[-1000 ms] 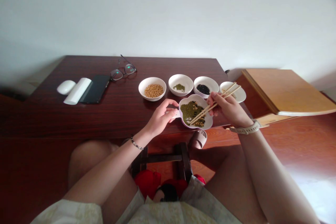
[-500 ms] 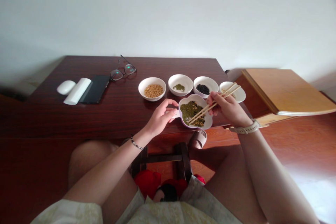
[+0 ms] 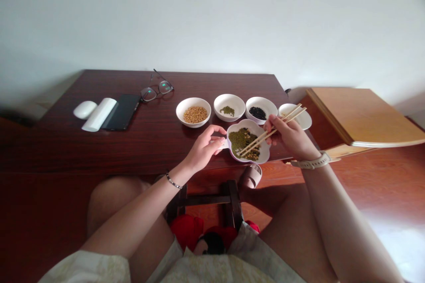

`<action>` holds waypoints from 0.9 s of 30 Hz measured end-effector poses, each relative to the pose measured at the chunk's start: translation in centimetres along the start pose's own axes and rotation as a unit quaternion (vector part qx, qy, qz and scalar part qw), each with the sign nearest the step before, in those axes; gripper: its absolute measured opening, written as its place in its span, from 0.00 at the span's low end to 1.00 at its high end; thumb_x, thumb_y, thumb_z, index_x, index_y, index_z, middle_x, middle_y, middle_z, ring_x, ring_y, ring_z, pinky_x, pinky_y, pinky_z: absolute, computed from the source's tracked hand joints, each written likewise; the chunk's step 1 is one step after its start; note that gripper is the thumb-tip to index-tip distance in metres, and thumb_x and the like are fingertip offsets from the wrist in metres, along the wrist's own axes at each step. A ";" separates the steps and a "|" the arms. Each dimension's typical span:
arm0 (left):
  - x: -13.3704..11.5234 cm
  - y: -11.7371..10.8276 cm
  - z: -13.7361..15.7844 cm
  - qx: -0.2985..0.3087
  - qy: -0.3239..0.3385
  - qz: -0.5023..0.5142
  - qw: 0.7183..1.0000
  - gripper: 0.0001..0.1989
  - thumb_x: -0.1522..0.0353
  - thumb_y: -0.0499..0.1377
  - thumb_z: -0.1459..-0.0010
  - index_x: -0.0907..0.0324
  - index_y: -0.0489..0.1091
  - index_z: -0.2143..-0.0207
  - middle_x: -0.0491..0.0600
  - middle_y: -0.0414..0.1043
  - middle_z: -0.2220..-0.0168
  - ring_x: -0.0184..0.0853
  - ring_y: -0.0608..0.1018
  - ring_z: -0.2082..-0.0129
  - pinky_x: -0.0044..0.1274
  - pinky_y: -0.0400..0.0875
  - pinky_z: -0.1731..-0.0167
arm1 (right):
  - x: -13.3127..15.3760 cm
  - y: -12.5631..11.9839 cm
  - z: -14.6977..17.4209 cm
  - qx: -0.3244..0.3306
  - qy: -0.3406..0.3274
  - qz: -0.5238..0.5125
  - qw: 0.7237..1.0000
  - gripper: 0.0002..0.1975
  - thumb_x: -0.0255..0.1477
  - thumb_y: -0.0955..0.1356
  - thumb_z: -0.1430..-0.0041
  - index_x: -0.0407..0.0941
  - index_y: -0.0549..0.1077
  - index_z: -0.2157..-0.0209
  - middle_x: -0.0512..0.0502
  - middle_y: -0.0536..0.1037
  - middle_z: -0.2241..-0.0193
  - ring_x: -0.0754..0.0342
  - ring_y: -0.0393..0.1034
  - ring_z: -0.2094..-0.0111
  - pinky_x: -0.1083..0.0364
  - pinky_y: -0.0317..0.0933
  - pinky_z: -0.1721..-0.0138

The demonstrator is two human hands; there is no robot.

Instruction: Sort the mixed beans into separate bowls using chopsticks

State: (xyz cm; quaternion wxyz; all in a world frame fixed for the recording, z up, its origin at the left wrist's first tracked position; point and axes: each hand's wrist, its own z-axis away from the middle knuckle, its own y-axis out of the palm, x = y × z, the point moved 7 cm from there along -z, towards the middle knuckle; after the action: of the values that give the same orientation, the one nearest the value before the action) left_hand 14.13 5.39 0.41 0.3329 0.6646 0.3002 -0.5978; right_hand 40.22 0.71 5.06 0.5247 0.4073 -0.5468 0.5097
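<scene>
My left hand [image 3: 208, 145] grips the short handle of a flower-shaped bowl [image 3: 264, 154] at the table's front edge. Inside lie mixed beans [image 3: 240, 139]: mostly green ones, with black and yellowish ones among them. A pair of chopsticks [image 3: 259, 140] is held in my right hand [image 3: 286, 135], their tips down in the beans at the bowl's near left side. Whether the tips pinch a bean is too small to tell. Behind the bowl stand round white bowls: one of yellow soybeans [image 3: 195, 115], one with a few green beans [image 3: 227, 110], one of black beans [image 3: 257, 112].
Another white bowl [image 3: 304, 119], partly hidden by my right hand, stands at the table's right end. At left are eyeglasses [image 3: 156, 92], a dark tablet or phone [image 3: 122, 112], a white case [image 3: 99, 115] and a white mouse-like object [image 3: 85, 109]. A wooden stool or cabinet [image 3: 368, 115] adjoins at right.
The whole view has shifted very slightly. Both hands, the chopsticks and the bowl keep nearly the same places, with the chopstick tips still in the beans.
</scene>
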 end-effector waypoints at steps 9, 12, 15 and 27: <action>0.0 0.0 0.0 -0.002 0.003 -0.003 1.000 0.11 0.63 0.63 0.30 0.57 0.71 0.49 0.41 0.67 0.71 0.30 0.68 0.73 0.23 0.63 0.71 | 1.0 -2.8 -0.6 -0.099 -0.068 -0.159 0.980 0.23 0.47 0.77 0.33 0.46 0.74 0.72 0.51 0.74 0.75 0.61 0.66 0.79 0.62 0.60 0.83; 0.0 -0.1 0.0 -0.002 0.005 -0.004 1.000 0.11 0.63 0.63 0.30 0.56 0.71 0.49 0.41 0.67 0.72 0.30 0.68 0.74 0.23 0.63 0.71 | 0.9 -4.9 -0.9 -0.184 -0.086 -0.234 0.951 0.20 0.40 0.75 0.29 0.45 0.73 0.73 0.53 0.73 0.74 0.63 0.66 0.79 0.65 0.61 0.83; 0.0 0.0 0.0 -0.002 0.006 -0.006 1.000 0.11 0.62 0.62 0.29 0.56 0.71 0.49 0.40 0.66 0.72 0.30 0.68 0.74 0.23 0.62 0.71 | 0.3 -6.8 -0.9 -0.262 -0.089 -0.291 0.916 0.19 0.34 0.71 0.23 0.45 0.74 0.72 0.53 0.73 0.74 0.64 0.67 0.78 0.66 0.65 0.80; -0.5 0.0 0.8 -0.014 0.009 0.009 1.000 0.12 0.62 0.64 0.30 0.58 0.71 0.50 0.39 0.64 0.73 0.29 0.67 0.74 0.23 0.60 0.72 | 0.4 -8.3 -0.3 -0.378 -0.147 -0.208 0.890 0.21 0.34 0.66 0.21 0.44 0.75 0.72 0.51 0.75 0.76 0.60 0.73 0.80 0.62 0.63 0.81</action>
State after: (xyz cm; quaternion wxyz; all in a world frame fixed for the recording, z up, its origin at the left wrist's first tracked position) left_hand 13.60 4.70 0.88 0.3446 0.6679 0.3058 -0.5845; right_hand 48.37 -0.16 6.46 0.6468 0.3528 -0.6716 0.0785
